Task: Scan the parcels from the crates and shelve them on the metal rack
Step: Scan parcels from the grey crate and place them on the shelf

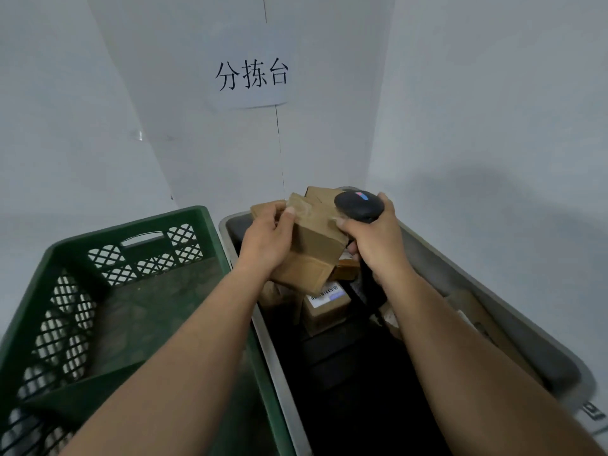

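— Left hand [266, 240] on my feed: fingers and thumb are curled round the left end of a small brown cardboard parcel [312, 258], gripping it
— And the other one?
— Right hand [375, 238] is wrapped round the handle of a black handheld barcode scanner [358, 204], whose rounded head sticks up above the knuckles. The thumb tip touches the parcel's upper right edge
— Where is the parcel?
— Held up and tilted over the far end of the grey plastic tub [460, 278], clear of what lies inside. More brown cardboard shows just behind it; I cannot tell whether that is a separate box
— What's in the tub?
— Below the hands I see a brown carton with a white barcode label [325, 299] facing up, and more cardboard along the right wall. The rest of the inside is too dark to read
— And to the left?
— A dark green plastic crate with lattice walls [108, 258] stands just beside the tub. On the white wall beyond hangs a white paper sheet with black characters [251, 79]
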`<state>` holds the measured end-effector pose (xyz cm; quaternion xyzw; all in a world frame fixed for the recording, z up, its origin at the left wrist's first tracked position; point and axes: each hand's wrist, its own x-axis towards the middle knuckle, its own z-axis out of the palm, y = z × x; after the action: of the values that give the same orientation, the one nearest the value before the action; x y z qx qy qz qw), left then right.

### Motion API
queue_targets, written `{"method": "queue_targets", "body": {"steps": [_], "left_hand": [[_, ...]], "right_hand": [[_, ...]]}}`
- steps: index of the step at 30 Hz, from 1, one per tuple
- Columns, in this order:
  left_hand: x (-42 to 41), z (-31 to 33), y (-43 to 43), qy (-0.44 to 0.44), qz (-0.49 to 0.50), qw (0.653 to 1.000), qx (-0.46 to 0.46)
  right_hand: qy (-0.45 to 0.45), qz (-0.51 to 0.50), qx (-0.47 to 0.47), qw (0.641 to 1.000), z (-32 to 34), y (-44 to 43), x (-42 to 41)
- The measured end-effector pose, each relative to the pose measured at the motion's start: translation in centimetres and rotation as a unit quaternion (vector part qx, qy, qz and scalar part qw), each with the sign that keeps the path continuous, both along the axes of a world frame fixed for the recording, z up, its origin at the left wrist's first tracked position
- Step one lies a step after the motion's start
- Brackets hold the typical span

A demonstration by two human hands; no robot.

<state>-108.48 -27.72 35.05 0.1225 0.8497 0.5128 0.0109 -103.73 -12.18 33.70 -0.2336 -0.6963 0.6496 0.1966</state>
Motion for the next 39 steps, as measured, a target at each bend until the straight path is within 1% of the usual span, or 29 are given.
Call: {"method": "queue_targets", "body": {"steps": [3, 8, 10, 14, 19, 22, 25, 29, 33, 39], "left_hand": [[4.4, 1.6, -1.0, 0.048, 0.017, 0.998, 0.023], [13.2, 2.8, -3.7, 0.092, 0.02, 0.996, 0.003], [17.1, 2.5, -4.9, 0.089, 0.021, 0.996, -0.011], [24.8, 1.7, -7.3, 0.075, 0.026, 0.997, -0.019], [32.4, -0.5, -9.8, 0.075, 0.034, 0.996, -0.028], [34.5, -1.7, -11.2, 0.057, 0.036, 0.998, -0.011], [35.8, -2.7, -12.6, 0.038, 0.029, 0.999, 0.018], [36.4, -3.2, -13.7, -0.035, 0.05, 0.996, 0.059], [35.6, -3.4, -14.0, -0.056, 0.064, 0.995, 0.042], [34.3, -4.3, -14.6, -0.076, 0.02, 0.997, -0.009]], "right_hand": [[0.031, 0.019, 0.024, 0.999, 2.0, -1.2, 4.5], [0.102, 0.029, 0.033, 0.994, 4.3, -3.8, 14.3], [0.118, 0.041, 0.031, 0.992, 4.2, -4.8, 18.3], [0.143, 0.055, -0.012, 0.988, 2.3, -6.7, 25.3], [0.151, 0.048, -0.058, 0.986, -0.3, -9.2, 31.3], [0.137, 0.04, -0.068, 0.987, -1.4, -10.6, 33.7], [0.1, 0.036, -0.078, 0.991, -2.3, -11.8, 35.2], [0.052, 0.015, -0.097, 0.994, -2.6, -12.8, 35.5], [0.024, 0.007, -0.069, 0.997, -2.5, -13.8, 35.2], [0.016, 0.002, -0.045, 0.999, -2.8, -14.2, 35.5]]}}
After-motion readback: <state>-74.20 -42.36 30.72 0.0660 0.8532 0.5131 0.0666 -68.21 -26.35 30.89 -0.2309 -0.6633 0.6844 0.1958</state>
